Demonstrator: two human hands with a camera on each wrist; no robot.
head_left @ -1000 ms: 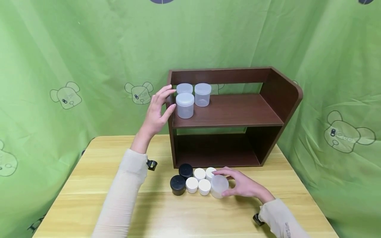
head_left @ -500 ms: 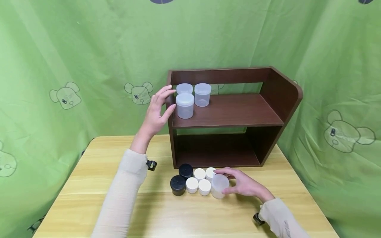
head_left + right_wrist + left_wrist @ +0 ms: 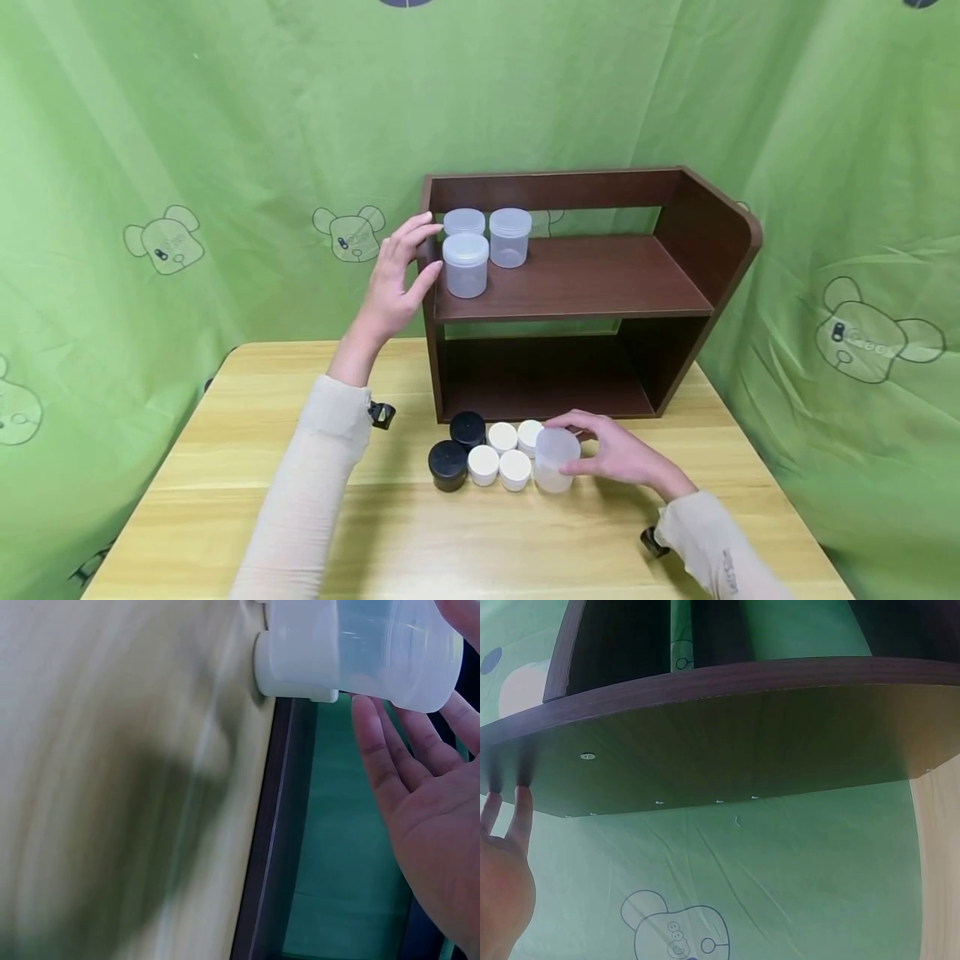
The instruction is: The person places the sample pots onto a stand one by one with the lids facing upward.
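Observation:
My right hand grips a translucent plastic jar between thumb and fingers at the right end of a cluster of jars on the table. In the right wrist view, that jar shows with fingers curving along its side. My left hand is up at the shelf's left side panel, fingers spread and relaxed, holding nothing; its thumb points toward a frosted lidded jar on the upper shelf. Fingertips reach the panel's outer face in the left wrist view.
Two more translucent jars, one left and one right, stand behind on the upper shelf. Beside the right hand sit several small white jars and two black jars. A green curtain surrounds the wooden table.
My right hand and the translucent jar it holds have shifted slightly up in the head view, toward the shelf. My left hand has stayed in place.

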